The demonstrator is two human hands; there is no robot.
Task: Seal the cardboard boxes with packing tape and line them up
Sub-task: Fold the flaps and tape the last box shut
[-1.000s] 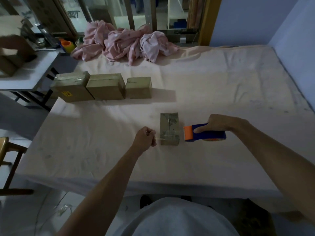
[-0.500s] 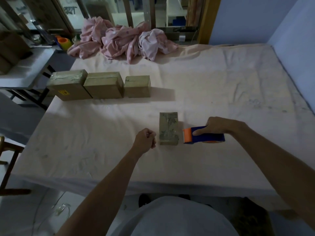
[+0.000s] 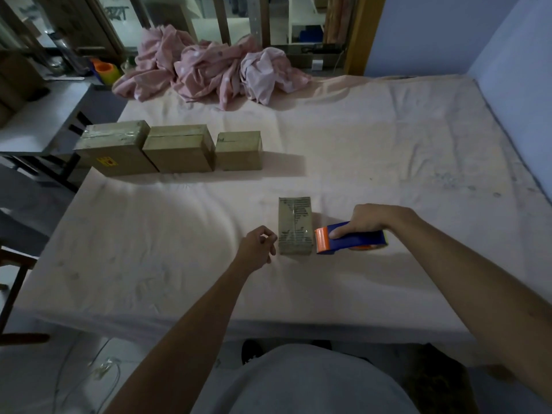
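A small cardboard box [image 3: 295, 224] with dark print lies on the pink-sheeted bed [image 3: 388, 162], shiny tape along its top. My right hand [image 3: 375, 218] grips a blue tape dispenser [image 3: 355, 241] with an orange front, which rests on the sheet just right of the box. My left hand [image 3: 257, 245] sits curled just left of the box, fingertips pinched near its lower left corner; whether it pinches a tape end I cannot tell. Three taped boxes stand in a row at the back left: a large one [image 3: 116, 149], a middle one [image 3: 179, 149] and a smaller one [image 3: 239, 150].
A heap of pink cloth [image 3: 215, 70] lies at the bed's far edge. A white side table [image 3: 38, 121] stands to the left, with an orange object [image 3: 104, 68] behind it. A blue wall [image 3: 513, 85] borders the bed's right side.
Little has moved. My left hand has loosened slightly beside the box, and the dispenser stays by the box's right side.
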